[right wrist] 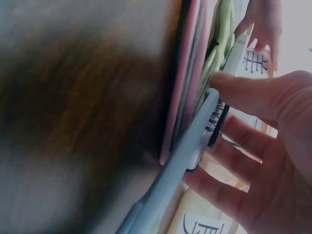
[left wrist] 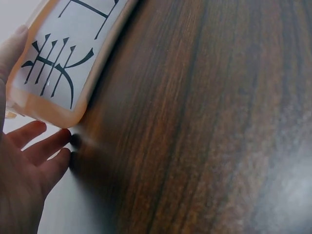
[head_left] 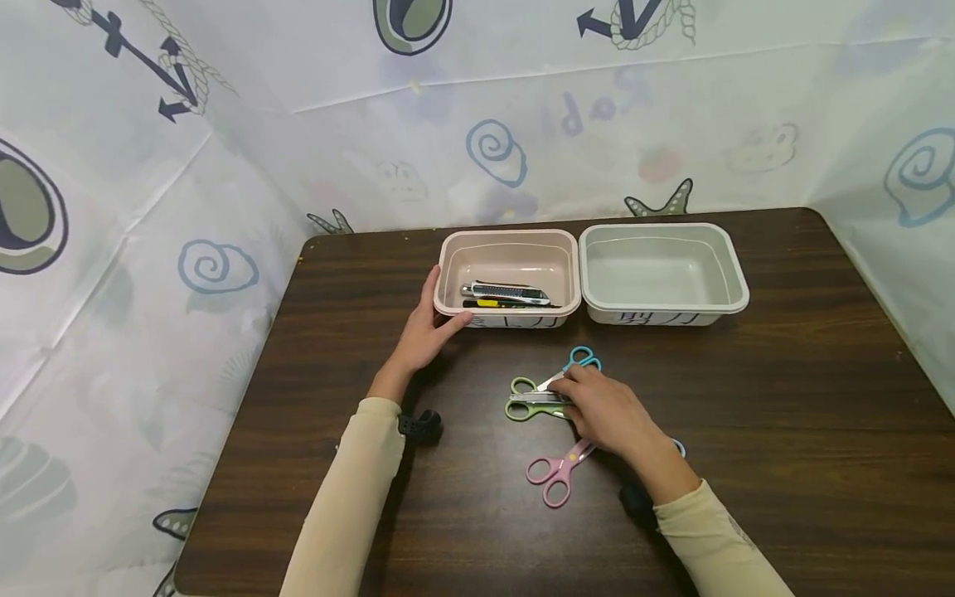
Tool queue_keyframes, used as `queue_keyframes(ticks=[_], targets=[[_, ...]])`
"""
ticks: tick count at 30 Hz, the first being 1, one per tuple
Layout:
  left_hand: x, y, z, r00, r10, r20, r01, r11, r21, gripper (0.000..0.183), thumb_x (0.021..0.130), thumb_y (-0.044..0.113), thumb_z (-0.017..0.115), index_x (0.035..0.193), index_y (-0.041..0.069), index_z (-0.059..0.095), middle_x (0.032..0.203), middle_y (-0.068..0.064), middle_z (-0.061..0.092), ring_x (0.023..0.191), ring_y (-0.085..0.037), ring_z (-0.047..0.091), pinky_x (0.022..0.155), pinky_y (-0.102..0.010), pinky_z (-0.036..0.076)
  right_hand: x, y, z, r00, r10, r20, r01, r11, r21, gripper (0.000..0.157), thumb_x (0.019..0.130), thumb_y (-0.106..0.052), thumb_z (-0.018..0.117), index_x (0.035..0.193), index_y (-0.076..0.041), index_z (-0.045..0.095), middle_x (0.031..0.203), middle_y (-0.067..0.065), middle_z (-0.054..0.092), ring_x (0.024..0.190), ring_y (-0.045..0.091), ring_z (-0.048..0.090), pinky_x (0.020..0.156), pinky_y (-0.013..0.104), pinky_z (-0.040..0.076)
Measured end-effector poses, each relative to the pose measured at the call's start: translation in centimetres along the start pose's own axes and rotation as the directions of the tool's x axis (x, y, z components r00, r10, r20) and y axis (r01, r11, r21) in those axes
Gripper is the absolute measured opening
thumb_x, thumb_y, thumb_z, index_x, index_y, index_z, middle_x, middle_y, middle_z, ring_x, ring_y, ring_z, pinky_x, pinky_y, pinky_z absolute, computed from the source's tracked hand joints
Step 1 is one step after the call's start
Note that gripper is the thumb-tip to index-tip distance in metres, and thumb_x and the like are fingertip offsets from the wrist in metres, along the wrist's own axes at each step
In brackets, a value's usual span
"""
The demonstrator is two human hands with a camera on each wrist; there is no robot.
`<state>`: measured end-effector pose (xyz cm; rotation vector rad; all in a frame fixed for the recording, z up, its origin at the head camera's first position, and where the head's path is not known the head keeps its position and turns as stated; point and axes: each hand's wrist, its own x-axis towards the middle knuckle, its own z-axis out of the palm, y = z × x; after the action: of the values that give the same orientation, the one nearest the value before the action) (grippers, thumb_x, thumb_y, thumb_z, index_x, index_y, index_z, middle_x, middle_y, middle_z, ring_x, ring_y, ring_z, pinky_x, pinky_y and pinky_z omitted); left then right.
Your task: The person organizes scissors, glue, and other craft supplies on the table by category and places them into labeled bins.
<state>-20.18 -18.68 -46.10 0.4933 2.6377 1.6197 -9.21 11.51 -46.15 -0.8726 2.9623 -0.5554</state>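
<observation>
My left hand (head_left: 421, 338) rests on the left corner of a pink bin (head_left: 515, 240); its thumb lies against the front, the other fingers by the side. In the bin are a silver-and-black utility knife (head_left: 503, 291) and a black-and-yellow one (head_left: 496, 303). My right hand (head_left: 608, 410) pinches a silver utility knife (head_left: 537, 398) over green scissors (head_left: 516, 411). Turquoise scissors (head_left: 582, 356) lie just beyond its fingers. Pink scissors (head_left: 554, 477) lie nearer, their blades partly under the hand. A pale blue handle (head_left: 679, 448) shows beside the right wrist, mostly hidden.
A pale green-grey bin (head_left: 664, 318) stands right beside the pink one, with nothing seen inside. Both bins carry dark lettering in front, near the back edge of the dark wooden table (head_left: 806, 398). Printed cloth (head_left: 336, 149) hangs behind and at both sides.
</observation>
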Motion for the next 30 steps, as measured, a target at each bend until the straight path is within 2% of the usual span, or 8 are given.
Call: queue_keyframes(ticks=[3,7,13,20,30], targets=[[0.5,-1.6,0.4,1.000,-0.009,-0.008,0.009,1.000,0.023,0.096,0.092,0.028,0.071,0.159,0.022,0.003,0.153,-0.020,0.033,0.132,-0.032,0.045,0.103,-0.050,0.039,-0.3,0.1,-0.1,1.000,0.021,0.004,-0.021,0.999,-0.034,0.030,0.084,-0.011,0.076,0.114,-0.016,0.071,0.097,0.001,0.059,0.089,0.021,0.060,0.058,0.035,0.048],[0.8,-3.1,0.7,0.999,-0.023,-0.033,0.025,0.999,0.043,0.096,0.091,0.033,0.072,0.159,0.033,0.004,0.154,-0.011,0.034,0.131,-0.021,0.046,0.103,-0.044,0.041,-0.4,0.2,-0.1,0.999,0.030,0.016,-0.029,0.999,-0.043,0.031,0.085,-0.013,0.075,0.116,-0.016,0.071,0.102,0.002,0.061,0.095,0.022,0.061,0.057,0.036,0.049],[0.8,-3.1,0.6,0.999,-0.014,-0.045,0.015,0.999,0.035,0.096,0.091,0.033,0.073,0.159,0.032,0.005,0.154,-0.011,0.034,0.131,-0.021,0.046,0.103,-0.044,0.041,-0.8,0.4,-0.4,1.000,0.024,0.009,-0.024,0.999,-0.038,0.033,0.086,-0.013,0.075,0.119,-0.017,0.070,0.108,0.002,0.063,0.100,0.023,0.062,0.058,0.037,0.050],[0.8,-3.2,0.6,0.999,-0.015,-0.051,0.017,0.999,0.034,0.095,0.091,0.033,0.072,0.159,0.032,0.005,0.153,-0.011,0.036,0.130,-0.021,0.047,0.102,-0.045,0.041,-1.4,0.4,-1.5,0.999,0.029,0.014,-0.029,0.999,-0.034,0.035,0.085,-0.011,0.076,0.118,-0.016,0.070,0.105,0.001,0.063,0.092,0.022,0.060,0.056,0.034,0.047],[0.8,-3.4,0.5,0.999,-0.010,-0.049,0.011,1.000,0.020,0.096,0.091,0.034,0.072,0.159,0.028,0.005,0.152,-0.013,0.037,0.131,-0.022,0.047,0.102,-0.044,0.041,-1.8,-0.6,-4.2,0.997,-0.033,-0.073,0.027,0.997,-0.078,0.032,0.084,-0.011,0.074,0.116,-0.018,0.071,0.104,-0.002,0.065,0.091,0.020,0.060,0.059,0.037,0.050]])
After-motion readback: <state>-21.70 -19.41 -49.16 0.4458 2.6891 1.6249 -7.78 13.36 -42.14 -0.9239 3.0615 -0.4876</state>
